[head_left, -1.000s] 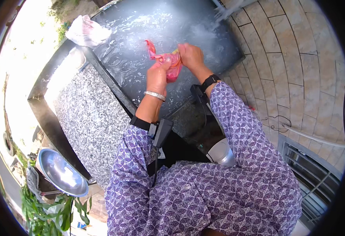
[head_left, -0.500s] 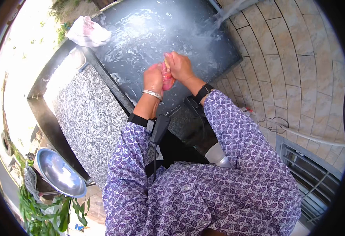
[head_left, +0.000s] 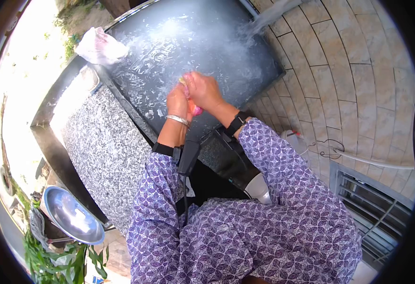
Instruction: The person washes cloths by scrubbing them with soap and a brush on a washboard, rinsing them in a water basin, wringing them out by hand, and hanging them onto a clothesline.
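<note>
Both of my hands are closed together on a wet, crumpled pink cloth (head_left: 197, 110) above a dark tank (head_left: 134, 113) of rippling water. My left hand (head_left: 176, 102), with a silver bangle at its wrist, grips the cloth from the left. Pressed against it, my right hand (head_left: 204, 91) is wrapped round the upper part. A pink and yellowish bit shows between the fingers, and orange-pink folds hang out below; the rest is hidden by the hands.
A white and pink cloth (head_left: 101, 46) lies on the tank's left corner. Water pours from a pipe (head_left: 290, 4) at the top right. Left is a speckled granite slab (head_left: 105, 142), with a metal basin (head_left: 75, 215) below it. A tiled wall (head_left: 349, 90) runs along the right.
My hands have shifted slightly left and down in view, still closed on the pink cloth. The right hand now covers more of it. The whole view has shifted a little.
</note>
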A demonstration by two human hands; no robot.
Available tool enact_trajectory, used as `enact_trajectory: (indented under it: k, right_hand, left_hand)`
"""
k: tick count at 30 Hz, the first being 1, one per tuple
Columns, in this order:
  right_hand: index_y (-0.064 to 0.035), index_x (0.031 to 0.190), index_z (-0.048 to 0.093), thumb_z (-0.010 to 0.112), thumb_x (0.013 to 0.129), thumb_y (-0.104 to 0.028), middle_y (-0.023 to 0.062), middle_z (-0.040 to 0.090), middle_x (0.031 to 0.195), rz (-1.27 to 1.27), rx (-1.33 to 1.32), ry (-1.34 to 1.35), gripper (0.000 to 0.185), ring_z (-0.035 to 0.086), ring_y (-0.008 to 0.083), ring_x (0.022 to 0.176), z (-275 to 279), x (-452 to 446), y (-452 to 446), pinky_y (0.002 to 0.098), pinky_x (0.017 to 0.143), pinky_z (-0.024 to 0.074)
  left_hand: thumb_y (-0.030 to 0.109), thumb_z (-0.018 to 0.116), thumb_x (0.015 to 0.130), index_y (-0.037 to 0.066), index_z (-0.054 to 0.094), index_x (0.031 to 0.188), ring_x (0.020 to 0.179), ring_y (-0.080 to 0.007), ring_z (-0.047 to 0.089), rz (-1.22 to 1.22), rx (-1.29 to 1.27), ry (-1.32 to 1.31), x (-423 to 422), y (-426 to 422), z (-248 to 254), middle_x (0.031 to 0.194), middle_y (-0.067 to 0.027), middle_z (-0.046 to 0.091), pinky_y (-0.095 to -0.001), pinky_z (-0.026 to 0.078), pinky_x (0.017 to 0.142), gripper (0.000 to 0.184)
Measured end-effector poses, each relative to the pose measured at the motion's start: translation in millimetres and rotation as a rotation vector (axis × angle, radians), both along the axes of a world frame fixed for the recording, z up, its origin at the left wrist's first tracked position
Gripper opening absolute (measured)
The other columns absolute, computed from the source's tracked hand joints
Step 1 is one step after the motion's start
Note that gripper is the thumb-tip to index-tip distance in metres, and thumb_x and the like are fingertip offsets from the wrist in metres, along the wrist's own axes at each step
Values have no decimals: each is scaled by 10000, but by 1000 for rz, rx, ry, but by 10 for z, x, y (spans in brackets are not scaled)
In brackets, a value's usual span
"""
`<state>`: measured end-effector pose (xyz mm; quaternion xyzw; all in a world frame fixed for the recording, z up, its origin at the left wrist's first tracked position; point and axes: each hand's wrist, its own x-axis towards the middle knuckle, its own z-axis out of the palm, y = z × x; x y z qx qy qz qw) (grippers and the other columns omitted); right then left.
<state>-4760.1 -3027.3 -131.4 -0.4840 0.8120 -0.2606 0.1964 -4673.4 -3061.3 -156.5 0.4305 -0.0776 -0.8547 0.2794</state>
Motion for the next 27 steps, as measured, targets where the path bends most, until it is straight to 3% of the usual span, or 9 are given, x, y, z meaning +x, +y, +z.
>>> enact_trajectory:
  k: [4,7,9,11,14,16,19,25,27]
  right_hand:
    - [-47,839,640,467,940,-331,210,641,764,-96,237,303,347,637,377,728,-343,-630,167,450,631,499]
    - [-29,860,645,500,944,-305,182,659,750,111,331,490,323,659,288,677,-525,-858,267,395,606,499]
    - [-22,877,647,535,947,-276,111,644,715,-468,39,-704,286,621,153,639,-676,-599,112,323,586,483]
    - [-28,897,642,553,951,-260,41,600,693,-153,-220,-702,255,541,67,638,-54,-26,17,276,562,448]
    - [-21,854,612,549,944,-269,109,627,696,4,-158,-550,271,609,167,612,351,328,37,341,560,459]
    - [-19,813,593,529,938,-285,194,640,753,130,-81,-3,301,638,334,681,236,343,46,430,588,461]
    - [-30,794,583,509,929,-320,236,625,785,-48,50,10,329,597,433,752,57,-34,-137,492,623,461]
    - [-16,833,613,514,923,-378,203,642,755,-265,281,265,386,632,350,672,-425,-550,-77,424,618,500]
    - [-11,802,610,532,918,-388,158,625,706,-326,242,-445,402,608,217,623,-174,-379,-74,351,585,491]
  left_hand:
    - [77,566,865,-18,618,1044,768,-131,602,-281,-180,-96,110,93,269,895,-52,639,-288,494,673,210]
    - [68,565,874,-19,595,1123,789,-131,609,-122,-253,-165,172,14,16,927,-50,644,-270,496,706,266]
    - [105,512,919,-25,503,1252,991,-186,608,-155,-235,-137,114,-2,-52,1130,-100,606,-307,490,819,357]
    - [209,443,975,25,541,1251,838,-149,618,-28,-120,-122,63,5,-42,995,-44,651,-291,500,772,345]
    - [345,355,998,69,587,1162,856,-172,603,-58,-91,491,137,-120,-707,1002,-49,629,-328,502,769,395]
    - [319,408,978,63,603,1017,841,-182,591,94,47,447,109,-61,-521,949,-66,603,-334,497,766,323]
    - [217,453,950,42,601,1000,840,-175,594,-46,-40,-43,55,148,-27,903,-42,606,-324,495,759,235]
    - [87,476,938,4,516,1176,890,-185,624,-177,-238,-13,220,41,79,1135,-111,600,-308,508,768,256]
    - [161,477,967,41,475,1250,912,-196,630,-110,-130,-4,240,2,64,1156,-116,600,-297,526,711,307]
